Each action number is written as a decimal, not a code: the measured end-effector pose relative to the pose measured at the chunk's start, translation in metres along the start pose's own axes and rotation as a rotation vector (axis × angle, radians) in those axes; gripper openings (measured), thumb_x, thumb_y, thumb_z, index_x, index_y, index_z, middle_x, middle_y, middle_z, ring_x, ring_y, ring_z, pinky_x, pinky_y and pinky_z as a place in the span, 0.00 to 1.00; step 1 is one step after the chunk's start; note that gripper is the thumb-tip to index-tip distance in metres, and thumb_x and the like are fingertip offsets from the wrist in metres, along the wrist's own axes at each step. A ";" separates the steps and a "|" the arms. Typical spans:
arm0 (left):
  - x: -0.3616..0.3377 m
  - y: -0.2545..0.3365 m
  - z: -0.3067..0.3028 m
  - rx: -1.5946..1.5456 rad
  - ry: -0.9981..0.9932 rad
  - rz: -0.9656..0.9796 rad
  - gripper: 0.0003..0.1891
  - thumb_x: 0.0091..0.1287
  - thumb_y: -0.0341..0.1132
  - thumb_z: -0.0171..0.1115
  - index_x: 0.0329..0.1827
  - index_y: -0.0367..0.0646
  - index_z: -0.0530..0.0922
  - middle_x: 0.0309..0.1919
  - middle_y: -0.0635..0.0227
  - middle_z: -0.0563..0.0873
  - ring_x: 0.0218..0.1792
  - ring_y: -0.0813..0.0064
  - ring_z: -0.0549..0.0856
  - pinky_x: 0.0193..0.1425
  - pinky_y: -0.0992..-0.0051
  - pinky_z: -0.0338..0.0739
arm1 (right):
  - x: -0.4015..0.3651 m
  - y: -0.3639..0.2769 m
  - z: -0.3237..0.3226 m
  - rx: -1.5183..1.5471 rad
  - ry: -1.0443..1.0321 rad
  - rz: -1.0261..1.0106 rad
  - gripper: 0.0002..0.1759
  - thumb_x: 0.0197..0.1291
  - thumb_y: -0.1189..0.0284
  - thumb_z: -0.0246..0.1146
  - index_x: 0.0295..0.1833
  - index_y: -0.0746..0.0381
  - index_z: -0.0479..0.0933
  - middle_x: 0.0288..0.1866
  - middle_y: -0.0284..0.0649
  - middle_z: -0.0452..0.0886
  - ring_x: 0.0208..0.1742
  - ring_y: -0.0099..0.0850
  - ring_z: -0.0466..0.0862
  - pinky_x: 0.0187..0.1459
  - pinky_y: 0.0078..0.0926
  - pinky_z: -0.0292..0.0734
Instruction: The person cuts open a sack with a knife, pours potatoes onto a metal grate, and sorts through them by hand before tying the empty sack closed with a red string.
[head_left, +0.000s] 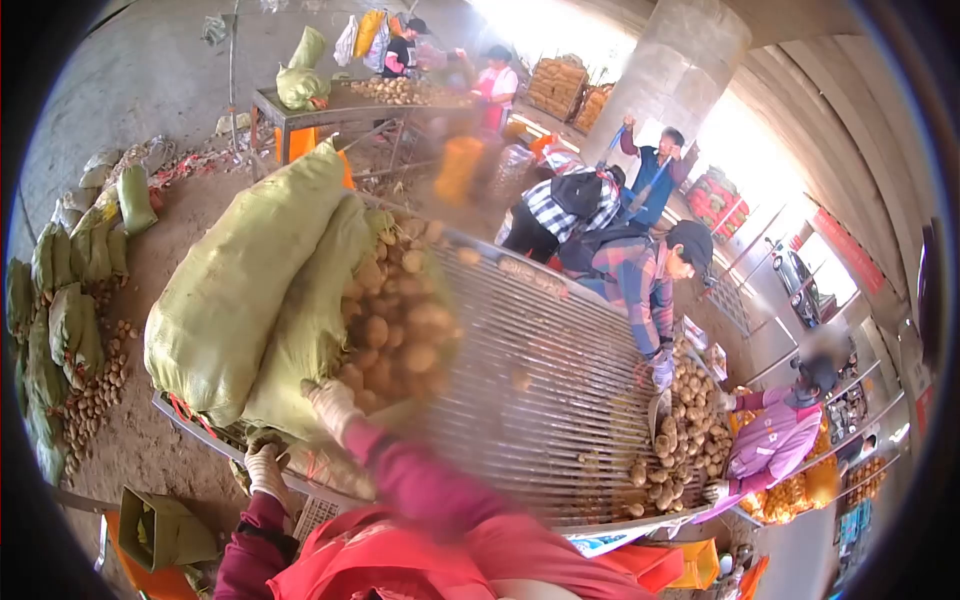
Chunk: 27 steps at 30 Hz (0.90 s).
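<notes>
My right hand point(330, 405), in a pale glove, grips the lower side of an open green sack point(305, 330) that lies tipped on the sorting table. My left hand point(266, 470), also gloved, holds the sack's bottom end near the table's edge. Potatoes point(400, 320) tumble out of the sack's mouth in a blur onto the metal roller bed point(540, 390). A second, full green sack point(235, 290) lies right beside the open one, touching it.
Sorted potatoes point(685, 440) pile at the rollers' far end. A person in a plaid shirt point(640, 285) and one in pink point(775, 445) work there. More people stand behind. Green sacks point(65, 300) and loose potatoes line the floor at left. A further table point(340, 100) stands at the back.
</notes>
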<state>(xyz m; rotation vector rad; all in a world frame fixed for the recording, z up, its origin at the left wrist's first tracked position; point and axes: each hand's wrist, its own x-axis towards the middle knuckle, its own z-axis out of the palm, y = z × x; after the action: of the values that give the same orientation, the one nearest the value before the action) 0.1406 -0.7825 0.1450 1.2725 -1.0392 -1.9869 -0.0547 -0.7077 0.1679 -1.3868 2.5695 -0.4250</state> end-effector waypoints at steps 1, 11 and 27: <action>-0.006 0.004 -0.011 0.004 -0.007 0.008 0.10 0.61 0.26 0.53 0.41 0.49 0.81 0.36 0.72 0.85 0.35 0.72 0.84 0.38 0.71 0.78 | -0.014 -0.003 -0.025 0.284 -0.019 0.073 0.16 0.69 0.70 0.50 0.57 0.62 0.75 0.50 0.32 0.79 0.49 0.27 0.77 0.46 0.25 0.72; 0.001 0.012 -0.028 0.104 0.116 -0.306 0.20 0.68 0.46 0.61 0.60 0.51 0.75 0.44 0.74 0.83 0.42 0.76 0.82 0.41 0.70 0.76 | -0.045 0.092 0.027 0.114 0.026 0.028 0.24 0.63 0.48 0.61 0.40 0.60 0.82 0.30 0.48 0.82 0.32 0.45 0.81 0.35 0.39 0.74; 0.102 -0.038 -0.011 -0.143 0.291 -0.067 0.16 0.63 0.44 0.67 0.52 0.59 0.74 0.31 0.78 0.77 0.30 0.80 0.76 0.33 0.74 0.75 | -0.053 0.057 -0.017 1.187 0.004 0.514 0.16 0.63 0.63 0.67 0.46 0.66 0.83 0.34 0.35 0.83 0.35 0.23 0.74 0.42 0.27 0.73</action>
<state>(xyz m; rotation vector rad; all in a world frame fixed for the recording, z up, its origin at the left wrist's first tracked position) 0.1088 -0.8446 0.0612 1.4790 -0.7114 -1.8186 -0.0755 -0.6305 0.1660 -0.2896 1.8615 -1.4689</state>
